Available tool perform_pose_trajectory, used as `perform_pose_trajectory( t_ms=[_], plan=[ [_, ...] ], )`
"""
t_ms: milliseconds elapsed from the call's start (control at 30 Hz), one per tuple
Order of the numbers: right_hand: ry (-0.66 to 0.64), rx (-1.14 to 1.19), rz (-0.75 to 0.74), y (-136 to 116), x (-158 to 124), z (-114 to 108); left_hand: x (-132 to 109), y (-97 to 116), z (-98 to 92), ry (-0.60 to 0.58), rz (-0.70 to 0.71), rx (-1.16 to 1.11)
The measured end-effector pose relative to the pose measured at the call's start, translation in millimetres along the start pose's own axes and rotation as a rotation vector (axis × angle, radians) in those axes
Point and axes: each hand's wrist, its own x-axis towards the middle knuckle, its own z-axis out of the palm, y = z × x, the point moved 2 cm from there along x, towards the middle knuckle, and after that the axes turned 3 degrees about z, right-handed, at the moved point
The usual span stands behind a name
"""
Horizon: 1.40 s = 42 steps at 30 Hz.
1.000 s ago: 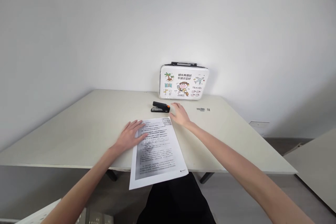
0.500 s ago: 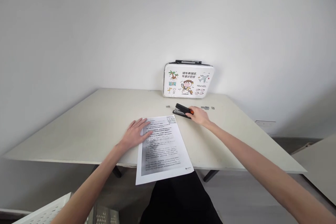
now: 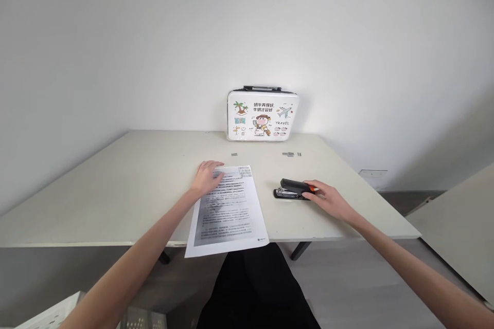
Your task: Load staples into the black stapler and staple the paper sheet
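Note:
A printed sheet of paper lies on the table, its lower edge hanging past the front; whether it is a stack I cannot tell. My left hand rests on its upper left corner, fingers stretched out over the top edge. To the right of the paper, a black stapler with an orange part sits on the tabletop, its mouth pointing left. My right hand grips the stapler's rear end between thumb and fingers. Small bundles of staples lie behind it, and another staple strip lies beyond the paper.
A white case with cartoon prints and a black handle leans against the wall at the table's back. The pale table ends just before my legs. White perforated baskets stand at the lower left. A wall socket is at the right.
My right hand has brought the stapler from beside the paper's top right corner rightward and nearer to me. My left hand has shifted up toward the paper's top edge. The view has turned slightly.

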Motion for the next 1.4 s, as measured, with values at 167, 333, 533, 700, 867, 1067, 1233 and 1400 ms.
perform_pose_trajectory(
  t_ms=[167, 333, 533, 700, 867, 1067, 1233, 1400],
  plan=[
    [0.007, 0.115, 0.037, -9.3, -5.9, 3.9, 73.1, 1.6, 31.8, 0.007, -0.112, 0.016],
    [-0.010, 0.179, -0.003, -12.1, -8.8, 1.9, 120.7, -3.8, 52.7, -0.007, -0.214, -0.011],
    [-0.003, 0.217, 0.001, -12.1, -8.4, 0.3, 132.7, 3.3, 56.9, 0.045, -0.292, -0.162],
    [0.004, 0.212, 0.046, -13.4, -11.8, -1.5, 115.2, 24.7, 41.9, 0.044, -0.308, -0.440],
    [0.061, 0.207, 0.076, -18.1, -14.3, -2.4, 80.9, 73.0, 26.1, -0.079, -0.301, -0.772],
    [0.101, 0.186, 0.100, -20.9, -11.2, 0.8, 60.3, 135.7, 23.3, -0.285, -0.248, -0.955],
    [0.093, 0.163, 0.089, -20.4, -9.7, 1.2, 48.6, 168.6, 35.2, -0.356, -0.175, -0.890],
    [0.118, 0.138, 0.060, -19.9, -6.1, 4.4, 24.9, 176.6, 36.1, -0.383, -0.017, -0.635]
  ],
)
